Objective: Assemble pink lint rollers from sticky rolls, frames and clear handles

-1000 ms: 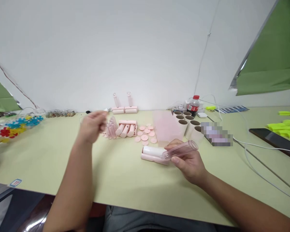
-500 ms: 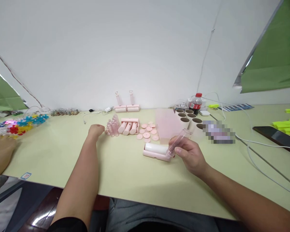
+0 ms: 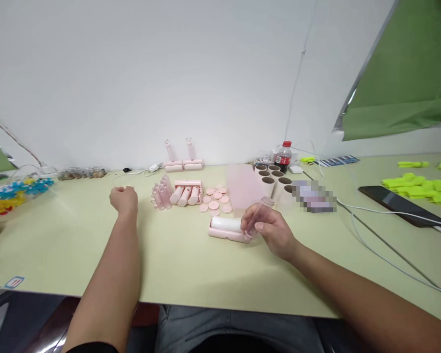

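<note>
My right hand [image 3: 272, 231] grips a clear pink tube [image 3: 258, 215], tilted, over the right end of a pink open case [image 3: 228, 236]. A white roll [image 3: 226, 224] lies in that case. My left hand [image 3: 124, 198] is closed above the table, left of a group of upright clear pink tubes [image 3: 162, 193]; what its fingers hold, if anything, is too small to make out. Pink discs [image 3: 213, 204] lie in the middle, beside a pink case with white-pink cylinders [image 3: 184, 195].
Behind my right hand stand a translucent pink box [image 3: 242, 186], several cardboard tubes [image 3: 267, 180] and a cola bottle [image 3: 283, 158]. A black phone [image 3: 400, 203], cables and yellow pieces [image 3: 422, 185] lie right. Colourful flowers [image 3: 18, 192] are left, near another person's hand.
The view has shifted, moving the scene leftward. My left hand has moved left, away from the upright tubes. My right hand still holds its tube near the case.
</note>
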The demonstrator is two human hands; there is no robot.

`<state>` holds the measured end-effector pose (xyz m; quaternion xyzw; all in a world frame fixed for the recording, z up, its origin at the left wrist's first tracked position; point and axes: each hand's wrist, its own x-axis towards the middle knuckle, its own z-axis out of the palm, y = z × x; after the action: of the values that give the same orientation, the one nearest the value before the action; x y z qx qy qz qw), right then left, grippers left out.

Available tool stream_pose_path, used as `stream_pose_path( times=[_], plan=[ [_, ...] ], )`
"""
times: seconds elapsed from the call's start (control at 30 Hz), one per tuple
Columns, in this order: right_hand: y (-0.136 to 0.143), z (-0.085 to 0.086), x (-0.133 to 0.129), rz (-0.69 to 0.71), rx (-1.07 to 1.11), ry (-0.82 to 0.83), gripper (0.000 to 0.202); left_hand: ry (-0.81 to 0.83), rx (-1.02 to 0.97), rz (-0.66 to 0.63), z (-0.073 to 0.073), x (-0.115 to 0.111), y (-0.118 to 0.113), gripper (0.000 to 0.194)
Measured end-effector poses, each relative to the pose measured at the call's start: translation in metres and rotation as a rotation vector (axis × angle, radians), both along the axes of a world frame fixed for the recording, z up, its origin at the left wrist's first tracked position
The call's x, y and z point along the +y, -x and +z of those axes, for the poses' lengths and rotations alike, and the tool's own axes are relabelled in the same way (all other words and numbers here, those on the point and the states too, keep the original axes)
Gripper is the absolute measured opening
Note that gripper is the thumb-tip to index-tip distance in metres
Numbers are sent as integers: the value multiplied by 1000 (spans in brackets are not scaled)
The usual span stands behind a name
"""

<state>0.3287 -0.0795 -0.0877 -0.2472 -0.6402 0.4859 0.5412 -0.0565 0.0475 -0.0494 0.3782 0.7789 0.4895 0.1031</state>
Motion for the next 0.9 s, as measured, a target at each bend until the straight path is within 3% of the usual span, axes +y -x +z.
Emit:
stream_pose_path(
  times=[0.1, 0.13, 0.2, 0.23, 0.33, 0.4, 0.5, 0.6, 0.9],
  plan=[
    [2, 2, -2, 41, -71, 65, 29, -190, -132, 10, 20, -10, -26, 12],
    [4, 3, -3, 48, -113, 74, 31, -254, -182, -49, 26, -16, -39, 16],
    [6, 5, -5, 68, -201, 72, 32, -448, -446, -327, 31, -31, -72, 26],
    [6, 6, -6, 78, -240, 59, 32, -430, -525, -501, 31, -40, -90, 27],
    [6, 8, -6, 73, -348, -27, 30, -171, -584, -980, 20, -67, -140, 27],
    [5, 10, -5, 26, -419, -100, 30, -38, -597, -1166, 9, -81, -164, 24],
    [2, 13, -5, -64, -510, -173, 26, 80, -652, -1376, -2, -94, -180, 19],
    [2, 15, -5, -77, -557, -177, 23, 108, -676, -1482, -4, -97, -179, 23],
    [3, 16, -6, -47, -656, -237, 27, 158, -443, -1554, 1, -96, -171, 31]
  ],
)
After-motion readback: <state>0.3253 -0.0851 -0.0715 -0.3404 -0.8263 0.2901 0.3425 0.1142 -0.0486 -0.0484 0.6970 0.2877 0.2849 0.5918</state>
